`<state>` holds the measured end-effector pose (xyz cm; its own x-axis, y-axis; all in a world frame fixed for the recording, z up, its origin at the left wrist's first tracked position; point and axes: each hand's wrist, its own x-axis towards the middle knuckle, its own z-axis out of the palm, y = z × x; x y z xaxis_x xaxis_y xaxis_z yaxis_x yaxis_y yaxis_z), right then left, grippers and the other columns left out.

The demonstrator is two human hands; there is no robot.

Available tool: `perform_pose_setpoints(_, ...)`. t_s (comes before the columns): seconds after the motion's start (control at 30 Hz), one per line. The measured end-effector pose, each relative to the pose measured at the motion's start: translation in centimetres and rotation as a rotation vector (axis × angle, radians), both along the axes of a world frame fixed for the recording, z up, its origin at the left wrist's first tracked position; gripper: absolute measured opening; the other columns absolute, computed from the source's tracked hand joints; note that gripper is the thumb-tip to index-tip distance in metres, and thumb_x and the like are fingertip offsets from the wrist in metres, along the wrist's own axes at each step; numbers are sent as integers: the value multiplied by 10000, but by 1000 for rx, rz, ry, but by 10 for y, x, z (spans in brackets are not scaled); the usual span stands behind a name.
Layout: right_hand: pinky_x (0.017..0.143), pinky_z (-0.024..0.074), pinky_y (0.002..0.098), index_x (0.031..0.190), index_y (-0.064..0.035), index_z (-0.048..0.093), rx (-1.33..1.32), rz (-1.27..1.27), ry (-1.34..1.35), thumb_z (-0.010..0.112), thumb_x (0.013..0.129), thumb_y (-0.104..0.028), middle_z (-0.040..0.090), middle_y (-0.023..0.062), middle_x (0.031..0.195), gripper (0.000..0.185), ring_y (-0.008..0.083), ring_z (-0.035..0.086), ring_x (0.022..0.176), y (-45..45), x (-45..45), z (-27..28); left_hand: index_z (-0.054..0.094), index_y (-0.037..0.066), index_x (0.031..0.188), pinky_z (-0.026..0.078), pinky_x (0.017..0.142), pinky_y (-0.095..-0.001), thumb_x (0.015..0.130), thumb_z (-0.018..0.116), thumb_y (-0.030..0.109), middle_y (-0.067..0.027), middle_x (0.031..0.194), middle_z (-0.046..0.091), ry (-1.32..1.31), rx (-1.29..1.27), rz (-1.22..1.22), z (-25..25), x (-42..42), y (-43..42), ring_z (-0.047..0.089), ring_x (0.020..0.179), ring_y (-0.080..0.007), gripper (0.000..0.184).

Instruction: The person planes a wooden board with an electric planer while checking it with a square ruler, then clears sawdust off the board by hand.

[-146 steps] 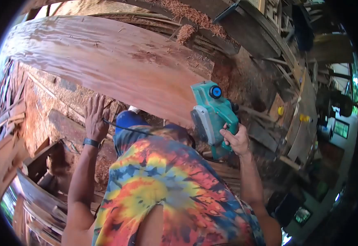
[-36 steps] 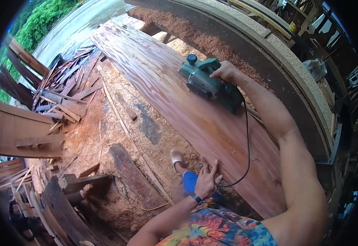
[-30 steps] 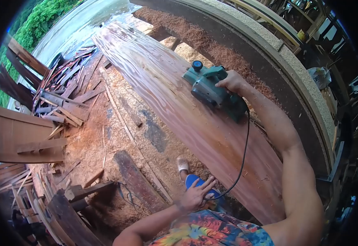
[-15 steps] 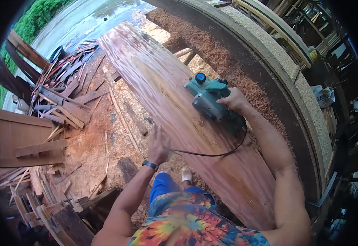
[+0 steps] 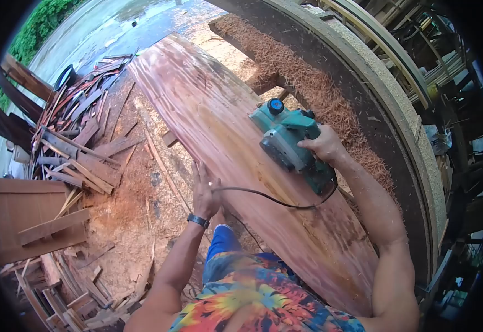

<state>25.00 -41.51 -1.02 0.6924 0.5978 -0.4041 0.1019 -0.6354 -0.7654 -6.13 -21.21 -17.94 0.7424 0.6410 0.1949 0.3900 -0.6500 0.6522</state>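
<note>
My right hand (image 5: pixel 324 145) grips the rear handle of a teal electric hand planer (image 5: pixel 288 141), which rests on a long reddish wooden plank (image 5: pixel 197 108). The planer has a dark body and a round knob at its front. From its back, a black power cord (image 5: pixel 277 199) curves across the plank to my left hand (image 5: pixel 205 191). That hand is beside the plank's left edge, with its fingers pointing forward and the cord caught near the thumb. How firmly it holds the cord is partly hidden.
Curly shavings (image 5: pixel 308 72) cover a ledge right of the plank, along a dark curved beam (image 5: pixel 363 88). Scrap wood (image 5: pixel 86 110) is piled at the left, near a brown panel (image 5: pixel 26 205). Sawdust (image 5: pixel 125 227) covers the floor by my legs.
My right hand and the planer have shifted slightly right and back in view. My left hand has moved a little left, still with the cord. The view has turned slightly.
</note>
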Motion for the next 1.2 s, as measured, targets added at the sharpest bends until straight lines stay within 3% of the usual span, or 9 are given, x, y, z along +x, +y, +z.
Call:
perform_pose_setpoints(0.23,716,484,318,889,-24,685,-47,-8,25,806,805,-125,641,-20,790,179,101,562,738,109,25,11,76,-43,1610,223,1255,-440,1011,576,182,-287,1678,105,2,-311,12,9,30,99,103,1568,-411,813)
perform_pose_setpoints(0.4,696,478,323,863,-19,678,-96,-17,30,810,803,-140,637,-19,773,189,103,557,724,187,47,6,71,-38,1612,526,996,-456,971,641,142,-426,1602,128,7,-151,-63,4,29,117,390,1412,-541,876)
perform_pose_setpoints(0.57,699,478,322,862,-20,677,-96,44,-14,811,800,-146,640,-8,775,194,109,561,726,254,71,6,79,-47,1610,502,916,-450,977,635,173,-430,1601,128,33,-315,-69,8,25,115,524,1157,-482,870)
perform_pose_setpoints(0.63,705,480,323,867,-20,677,-64,63,-21,813,799,-162,644,-2,778,208,111,565,732,283,76,9,49,-56,1607,342,1188,-468,1012,585,186,-408,1616,125,11,-453,-58,19,28,114,249,1500,-513,837)
perform_pose_setpoints(0.67,729,490,324,907,-6,694,-30,79,-23,820,789,-171,666,13,807,239,120,580,755,294,85,0,45,-59,1605,409,1138,-472,1011,581,196,-433,1593,160,26,-443,-55,24,29,115,317,1460,-538,839)
perform_pose_setpoints(0.77,752,500,327,964,1,712,-27,103,-20,828,777,-169,691,29,844,278,126,598,779,335,98,-2,66,-47,1604,585,700,-499,980,641,228,-451,1546,237,18,-337,-58,22,29,115,664,937,-529,893)
perform_pose_setpoints(0.9,771,520,344,985,4,746,-23,110,-32,825,777,-176,701,46,831,286,155,655,800,396,111,-1,57,-49,1602,570,653,-514,970,653,249,-443,1534,274,66,-341,-49,15,25,112,667,862,-520,918)
perform_pose_setpoints(1.07,470,445,354,906,21,754,43,112,-56,819,773,-191,644,68,660,258,157,568,493,467,133,-12,74,-64,1594,547,577,-504,976,643,275,-456,1519,280,63,-379,-42,17,26,113,663,766,-489,906)
perform_pose_setpoints(1.2,467,439,370,770,52,720,65,122,-57,835,773,-202,631,71,626,279,174,557,480,541,157,-23,115,-82,1583,540,559,-496,978,644,313,-462,1518,271,70,-365,-34,22,27,113,662,762,-485,895)
